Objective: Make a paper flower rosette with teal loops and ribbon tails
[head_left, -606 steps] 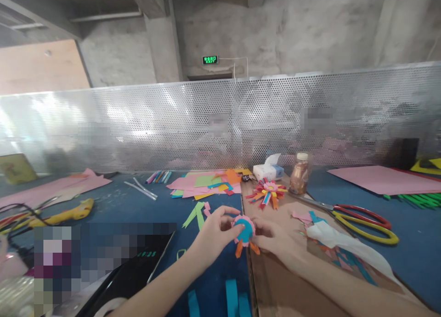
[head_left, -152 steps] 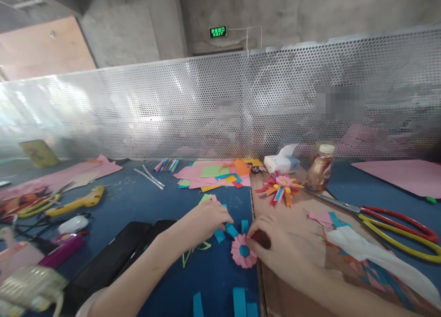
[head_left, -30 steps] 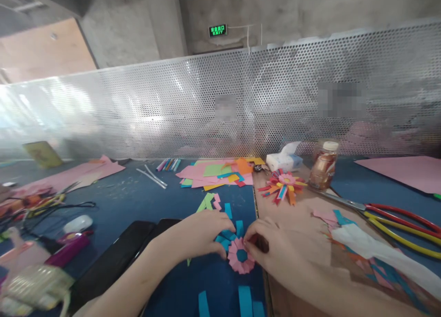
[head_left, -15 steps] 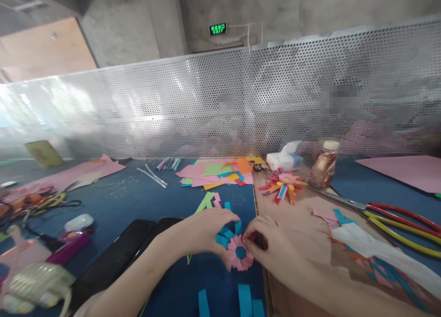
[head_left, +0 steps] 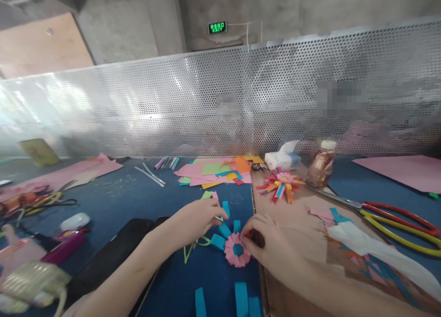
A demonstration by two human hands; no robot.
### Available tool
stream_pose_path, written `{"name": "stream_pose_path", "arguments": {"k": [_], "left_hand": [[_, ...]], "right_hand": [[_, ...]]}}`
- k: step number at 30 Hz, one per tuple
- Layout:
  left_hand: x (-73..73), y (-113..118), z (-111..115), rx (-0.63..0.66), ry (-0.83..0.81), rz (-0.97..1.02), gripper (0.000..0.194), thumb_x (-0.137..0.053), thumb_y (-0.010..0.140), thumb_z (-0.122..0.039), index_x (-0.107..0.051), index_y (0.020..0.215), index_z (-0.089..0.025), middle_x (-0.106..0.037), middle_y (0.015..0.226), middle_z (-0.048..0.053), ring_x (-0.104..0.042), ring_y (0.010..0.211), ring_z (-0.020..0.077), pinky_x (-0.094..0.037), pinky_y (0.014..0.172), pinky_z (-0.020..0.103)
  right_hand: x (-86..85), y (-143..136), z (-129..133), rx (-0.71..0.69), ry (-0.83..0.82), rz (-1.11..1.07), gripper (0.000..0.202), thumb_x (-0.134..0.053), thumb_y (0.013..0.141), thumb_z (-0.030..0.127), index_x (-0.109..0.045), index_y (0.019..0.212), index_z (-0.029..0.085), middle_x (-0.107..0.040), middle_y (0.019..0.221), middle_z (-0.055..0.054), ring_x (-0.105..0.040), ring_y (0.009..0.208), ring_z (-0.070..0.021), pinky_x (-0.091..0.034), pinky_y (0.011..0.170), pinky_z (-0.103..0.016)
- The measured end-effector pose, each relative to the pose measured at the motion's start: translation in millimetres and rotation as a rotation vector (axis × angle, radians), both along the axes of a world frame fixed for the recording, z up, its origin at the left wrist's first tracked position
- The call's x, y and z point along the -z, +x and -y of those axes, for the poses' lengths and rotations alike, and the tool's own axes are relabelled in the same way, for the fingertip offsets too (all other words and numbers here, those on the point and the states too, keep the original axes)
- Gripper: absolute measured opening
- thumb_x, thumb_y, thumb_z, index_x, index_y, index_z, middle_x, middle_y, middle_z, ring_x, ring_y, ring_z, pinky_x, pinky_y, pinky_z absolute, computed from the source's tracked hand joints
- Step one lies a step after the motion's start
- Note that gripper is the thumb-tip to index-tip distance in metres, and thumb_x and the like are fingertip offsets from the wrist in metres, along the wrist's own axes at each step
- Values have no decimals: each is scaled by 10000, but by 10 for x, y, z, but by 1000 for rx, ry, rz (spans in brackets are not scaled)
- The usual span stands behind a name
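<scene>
A pink pleated paper flower with a blue centre (head_left: pixel 237 250) lies on the dark blue tabletop, blue paper strips (head_left: pixel 217 241) fanning out behind it. My right hand (head_left: pixel 267 239) pinches its right edge; a bit of red shows between thumb and finger. To the upper left, my left hand (head_left: pixel 201 218) has its fingers curled down among thin light green paper strips (head_left: pixel 188 252), and a piece of green shows at its fingertips. A blue strip (head_left: pixel 225 209) stands just beyond those fingers. More folded blue strips (head_left: pixel 241 298) lie at the near edge.
A multicoloured paper flower (head_left: pixel 283 184), a brown bottle (head_left: pixel 321 165) and a tissue box (head_left: pixel 282 160) stand on the cardboard (head_left: pixel 292 225). Large scissors (head_left: pixel 396 216) lie right, near paper scraps. Coloured sheets (head_left: pixel 210 172) are stacked behind. A black case (head_left: pixel 113 252) sits under my left forearm.
My left hand has left the pink flower and moved up and left to the green strips, its fingers closing. My right hand stays on the flower's edge.
</scene>
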State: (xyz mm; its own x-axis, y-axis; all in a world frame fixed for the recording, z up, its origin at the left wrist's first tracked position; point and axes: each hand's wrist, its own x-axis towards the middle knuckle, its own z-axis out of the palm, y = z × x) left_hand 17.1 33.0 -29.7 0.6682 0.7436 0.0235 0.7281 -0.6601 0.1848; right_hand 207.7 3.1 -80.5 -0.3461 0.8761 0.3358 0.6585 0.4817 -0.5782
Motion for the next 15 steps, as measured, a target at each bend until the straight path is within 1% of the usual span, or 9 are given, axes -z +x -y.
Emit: {"name": "stream_pose_path", "arguments": {"k": [2, 5, 8, 11, 15], "left_hand": [[33, -3, -32, 12, 6, -22, 245, -453, 791, -127, -586, 977, -215, -560, 952, 42, -521, 879, 166, -398, 775, 279], [100, -7, -64, 70, 3, -22, 288, -483, 748, -79, -584, 977, -221, -556, 931, 34, -524, 848, 163, -402, 744, 269], [141, -2, -67, 105, 15, -7, 279, -479, 749, -80, -585, 967, -219, -551, 920, 32, -520, 838, 159, -397, 740, 264], [146, 14, -54, 129, 14, 7, 234, -482, 763, -107, -590, 941, -211, -551, 903, 31, -517, 840, 156, -392, 745, 252], [122, 46, -34, 148, 12, 17, 209, -475, 779, -121, -592, 932, -202, -558, 899, 32, -520, 843, 151, -387, 749, 240]], "right_hand": [[-5, -1, 2, 0, 3, -8, 107, -516, 712, 114, -529, 644, 196, -564, 718, 5, -474, 740, -156, -335, 663, -292], [-4, -1, -2, 0, 1, -13, 112, -519, 705, 103, -532, 644, 196, -562, 723, 3, -472, 747, -158, -338, 666, -293], [5, 1, -11, -1, 2, -22, 113, -515, 707, 104, -536, 647, 198, -561, 729, -2, -471, 749, -160, -342, 666, -296], [16, 12, -17, -7, -9, -52, 90, -503, 736, 153, -541, 668, 198, -559, 739, -7, -479, 766, -163, -351, 691, -308], [25, 49, -22, 3, -81, -140, 169, -388, 817, 224, -550, 776, 202, -562, 788, -17, -500, 777, -157, -374, 725, -317]]}}
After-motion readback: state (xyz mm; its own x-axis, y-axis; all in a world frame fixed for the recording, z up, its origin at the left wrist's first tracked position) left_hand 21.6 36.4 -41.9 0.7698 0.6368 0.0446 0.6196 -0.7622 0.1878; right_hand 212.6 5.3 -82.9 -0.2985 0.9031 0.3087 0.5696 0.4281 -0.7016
